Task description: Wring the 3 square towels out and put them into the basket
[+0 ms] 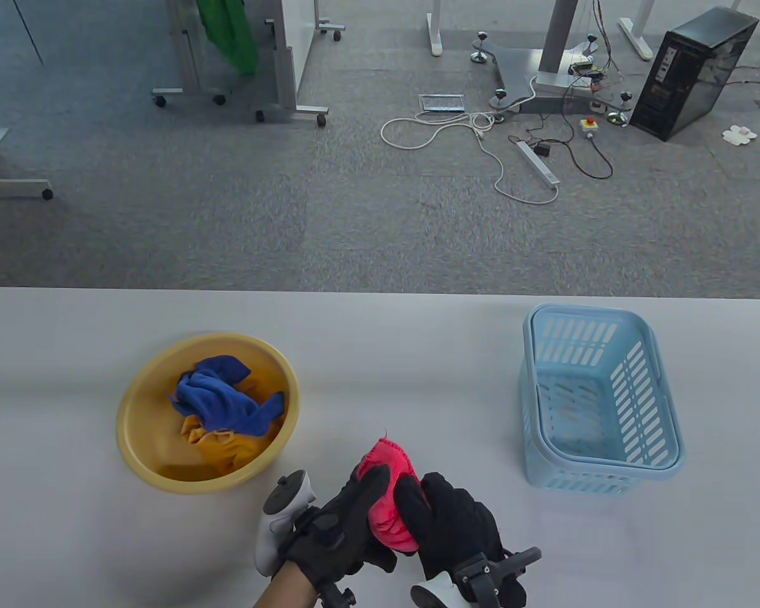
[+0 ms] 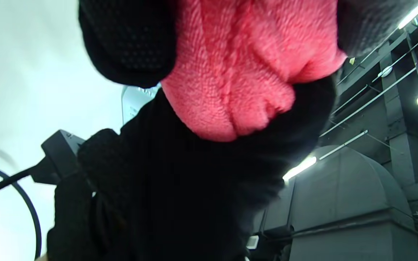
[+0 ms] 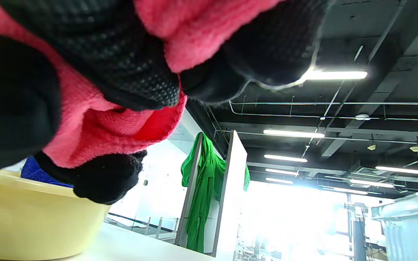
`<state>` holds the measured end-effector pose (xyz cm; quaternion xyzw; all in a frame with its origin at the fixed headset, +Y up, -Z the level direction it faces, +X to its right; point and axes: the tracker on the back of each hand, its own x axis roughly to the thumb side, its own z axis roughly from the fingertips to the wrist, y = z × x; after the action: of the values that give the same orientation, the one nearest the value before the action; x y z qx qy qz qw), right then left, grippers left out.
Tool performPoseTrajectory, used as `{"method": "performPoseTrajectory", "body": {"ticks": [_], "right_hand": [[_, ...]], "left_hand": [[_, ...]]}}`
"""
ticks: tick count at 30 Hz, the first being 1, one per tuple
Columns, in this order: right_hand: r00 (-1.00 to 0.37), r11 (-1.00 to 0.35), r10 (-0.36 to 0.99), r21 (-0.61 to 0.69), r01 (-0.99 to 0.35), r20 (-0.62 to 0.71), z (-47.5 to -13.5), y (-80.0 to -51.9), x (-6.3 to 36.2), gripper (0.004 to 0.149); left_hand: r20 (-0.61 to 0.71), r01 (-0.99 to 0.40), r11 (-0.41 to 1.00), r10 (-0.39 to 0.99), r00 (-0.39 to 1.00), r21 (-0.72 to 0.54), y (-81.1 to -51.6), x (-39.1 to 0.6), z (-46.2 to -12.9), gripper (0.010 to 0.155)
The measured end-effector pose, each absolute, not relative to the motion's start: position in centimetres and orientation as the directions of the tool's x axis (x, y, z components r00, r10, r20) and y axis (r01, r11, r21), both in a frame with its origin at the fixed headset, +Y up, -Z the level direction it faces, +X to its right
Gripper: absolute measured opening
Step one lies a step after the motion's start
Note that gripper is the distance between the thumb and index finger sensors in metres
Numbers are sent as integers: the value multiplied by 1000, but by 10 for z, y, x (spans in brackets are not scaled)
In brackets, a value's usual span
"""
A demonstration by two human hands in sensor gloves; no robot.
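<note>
A pink towel point(image 1: 389, 500) is bunched between both gloved hands above the table's front edge. My left hand point(image 1: 348, 519) grips its left side, and my right hand point(image 1: 446, 516) wraps its right side. Close up, the pink towel point(image 2: 238, 69) bulges out between black fingers, and the same pink towel point(image 3: 103, 130) fills the right wrist view's top left. A blue towel point(image 1: 221, 396) lies on a yellow towel point(image 1: 218, 443) inside the yellow basin point(image 1: 140, 437) at left. The light blue basket point(image 1: 598, 396) stands at right with nothing visible in it.
The yellow basin point(image 3: 31, 217) sits close beside my hands in the right wrist view, with the basket's rim point(image 3: 408, 210) at the far right. Beyond the white table point(image 1: 386, 354) lie carpet, cables and a computer tower point(image 1: 693, 73).
</note>
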<state>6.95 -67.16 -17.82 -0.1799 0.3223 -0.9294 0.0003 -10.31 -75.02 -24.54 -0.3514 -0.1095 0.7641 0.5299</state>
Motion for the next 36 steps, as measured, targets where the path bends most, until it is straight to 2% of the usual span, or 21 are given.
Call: {"method": "performPoseTrajectory", "body": {"ticks": [5,6,8,10,13,19,29,36], "right_hand": [[-938,-796,-69,-586,-154,340,-179,-671,72,75],[-932,-805,-3,-554,-213,362,-180,-672,73,75],[-921,-817,94,-499,-289,379,-183,-672,76,76],[-908,-819,156,-463,-339,388,-185,-673,78,76],[-883,-822,263,-388,-416,389,-189,-675,81,77],[-809,-784,459,-261,-563,366,-198,-681,90,79],[-658,-675,697,-50,-736,286,-210,-694,99,82],[-550,-580,801,73,-812,236,-217,-702,103,80]], "left_hand": [[-368,-782,-392,903,-224,-485,-749,-103,-246,81],[-356,-797,-383,906,-227,-467,-749,-104,-246,78],[-322,-809,-368,917,-235,-458,-747,-106,-247,61],[-265,-836,-315,941,-213,-449,-744,-108,-248,56],[-174,-883,-215,973,-154,-417,-740,-110,-249,53],[-39,-929,-128,992,-122,-346,-736,-110,-248,51],[220,-966,42,975,-16,-254,-725,-109,-246,48],[343,-967,148,937,70,-207,-716,-110,-243,47]]}}
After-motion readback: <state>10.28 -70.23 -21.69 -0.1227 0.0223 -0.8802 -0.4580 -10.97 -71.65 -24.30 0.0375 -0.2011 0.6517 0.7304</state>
